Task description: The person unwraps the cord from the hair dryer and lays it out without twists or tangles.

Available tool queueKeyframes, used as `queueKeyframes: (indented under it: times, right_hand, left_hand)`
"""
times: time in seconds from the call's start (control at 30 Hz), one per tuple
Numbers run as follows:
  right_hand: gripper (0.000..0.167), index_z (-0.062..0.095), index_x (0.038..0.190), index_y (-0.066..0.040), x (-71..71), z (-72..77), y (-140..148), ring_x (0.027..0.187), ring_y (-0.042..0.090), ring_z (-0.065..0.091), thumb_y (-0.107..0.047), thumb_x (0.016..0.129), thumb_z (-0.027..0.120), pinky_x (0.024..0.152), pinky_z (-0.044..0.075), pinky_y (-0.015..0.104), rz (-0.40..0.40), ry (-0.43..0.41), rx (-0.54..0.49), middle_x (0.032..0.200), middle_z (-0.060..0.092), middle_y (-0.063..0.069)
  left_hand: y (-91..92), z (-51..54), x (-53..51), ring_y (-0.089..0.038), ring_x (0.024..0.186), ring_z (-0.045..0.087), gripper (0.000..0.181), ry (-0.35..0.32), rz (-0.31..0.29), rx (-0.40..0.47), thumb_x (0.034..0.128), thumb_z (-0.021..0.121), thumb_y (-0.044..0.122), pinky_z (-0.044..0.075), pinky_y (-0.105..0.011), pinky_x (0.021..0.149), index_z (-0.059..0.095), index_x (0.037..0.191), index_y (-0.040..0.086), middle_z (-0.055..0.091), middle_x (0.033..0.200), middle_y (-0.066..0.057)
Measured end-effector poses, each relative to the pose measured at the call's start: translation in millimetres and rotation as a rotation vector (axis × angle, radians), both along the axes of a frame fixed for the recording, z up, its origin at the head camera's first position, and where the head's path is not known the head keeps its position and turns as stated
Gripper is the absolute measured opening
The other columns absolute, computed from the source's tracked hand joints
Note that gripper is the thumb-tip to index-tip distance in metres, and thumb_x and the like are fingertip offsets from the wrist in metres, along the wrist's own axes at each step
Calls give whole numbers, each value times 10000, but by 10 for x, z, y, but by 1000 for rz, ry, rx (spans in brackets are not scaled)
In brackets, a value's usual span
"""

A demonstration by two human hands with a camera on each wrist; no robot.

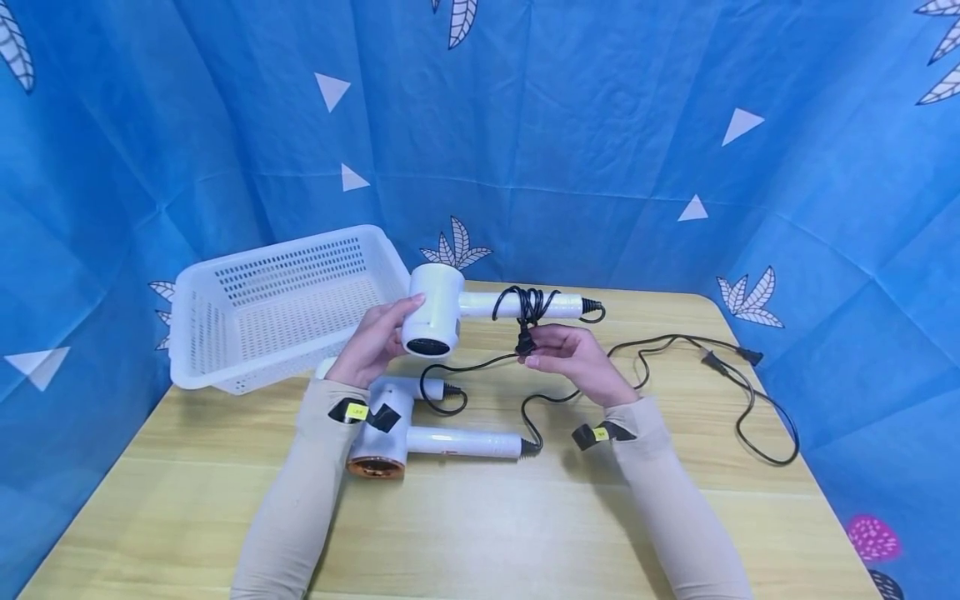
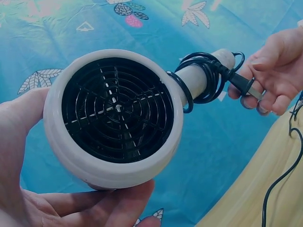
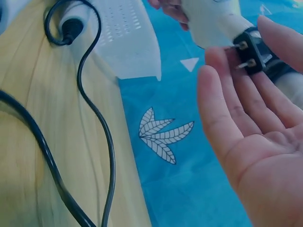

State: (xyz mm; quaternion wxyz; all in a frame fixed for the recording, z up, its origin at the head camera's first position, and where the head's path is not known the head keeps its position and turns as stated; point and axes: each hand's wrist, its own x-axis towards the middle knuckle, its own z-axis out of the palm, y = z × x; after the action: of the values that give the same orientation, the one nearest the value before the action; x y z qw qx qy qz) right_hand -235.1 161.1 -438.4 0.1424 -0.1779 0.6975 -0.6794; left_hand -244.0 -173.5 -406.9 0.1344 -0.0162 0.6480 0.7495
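Observation:
My left hand (image 1: 375,337) grips a white hair dryer (image 1: 437,304) by its barrel, above the table. In the left wrist view its round black grille (image 2: 118,109) faces the camera. The dryer's black cord (image 2: 203,78) is wound round the handle, and its two-pin plug (image 3: 250,53) hangs from the coil. Around the plug, my right hand (image 1: 573,358) has its fingers loosely bent, touching or very near it; the thumb stands apart from the plug in the right wrist view. Two more white hair dryers (image 1: 461,442) (image 1: 408,387) lie on the table below, the rear one partly hidden.
A white perforated basket (image 1: 258,354) stands at the back left of the wooden table (image 1: 480,533). Loose black cords (image 1: 772,458) run across to the right, ending in two plugs (image 1: 750,357) (image 1: 714,362). A blue patterned curtain (image 1: 570,125) hangs behind and at the sides.

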Motion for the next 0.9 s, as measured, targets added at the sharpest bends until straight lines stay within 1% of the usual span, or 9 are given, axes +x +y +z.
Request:
queueKeyframes:
  times: [0.07,0.17,0.37,0.43,0.53,0.63,0.7,0.83,0.9]
  right_hand:
    - [537,552,1371,91,17,15,-22,967,83,740,16,875,744,918,607,252,-34,22,33,1062,772,-82]
    - [565,556,1380,78,38,35,-51,959,67,723,-1,864,769,902,609,246,-71,62,76,1075,771,-45]
    - [545,608,1348,21,89,95,-104,938,86,724,-35,845,810,884,618,269,-121,119,114,1120,764,148]
    - [544,618,1344,8,107,114,-123,937,98,723,-50,843,820,881,617,274,-134,126,129,1149,746,215]
    - [536,636,1340,-17,139,145,-153,933,110,712,-106,850,836,870,611,265,-169,136,176,1171,730,248]
    - [539,651,1333,-31,179,185,-181,890,129,701,-169,852,850,821,606,257,-218,161,229,1124,746,214]
    - [496,684,1291,-50,216,224,-204,831,140,693,-204,852,855,756,597,253,-253,194,256,1045,759,169]
    - [340,746,1185,-91,311,327,-255,720,171,663,-212,880,832,633,566,243,-314,323,327,868,738,99]
    - [292,761,1168,-98,360,387,-281,688,166,648,-203,900,813,603,555,230,-347,426,391,811,715,64]
  left_hand:
    - [-10,4,-4,-88,765,660,465,-5,7,9,1002,638,424,528,-191,646,603,1267,43,717,932,52]
    - [-23,10,-9,-88,771,641,436,-14,20,22,1000,642,420,508,-187,630,607,1239,57,710,927,51]
    - [-47,14,-16,-101,871,648,489,-25,42,36,990,660,440,522,-216,749,593,1287,58,693,1016,37]
    - [-55,10,-20,-100,873,658,508,-24,45,41,992,659,439,529,-223,773,585,1302,44,694,1028,34]
    - [-63,3,-25,-97,846,671,498,-18,44,46,999,650,426,540,-222,769,584,1290,28,701,1016,32]
    - [-65,1,-29,-93,836,673,484,-17,42,42,997,653,424,541,-217,759,590,1277,34,708,1003,40]
    - [-65,5,-30,-95,852,673,503,-21,42,33,993,658,430,540,-221,772,589,1295,34,707,1016,40]
    - [-63,9,-34,-121,952,654,598,-37,37,14,985,664,451,532,-238,826,547,1387,24,676,1099,22]
    - [-58,7,-37,-130,980,644,613,-40,33,15,986,661,453,533,-241,830,535,1405,23,663,1122,10]
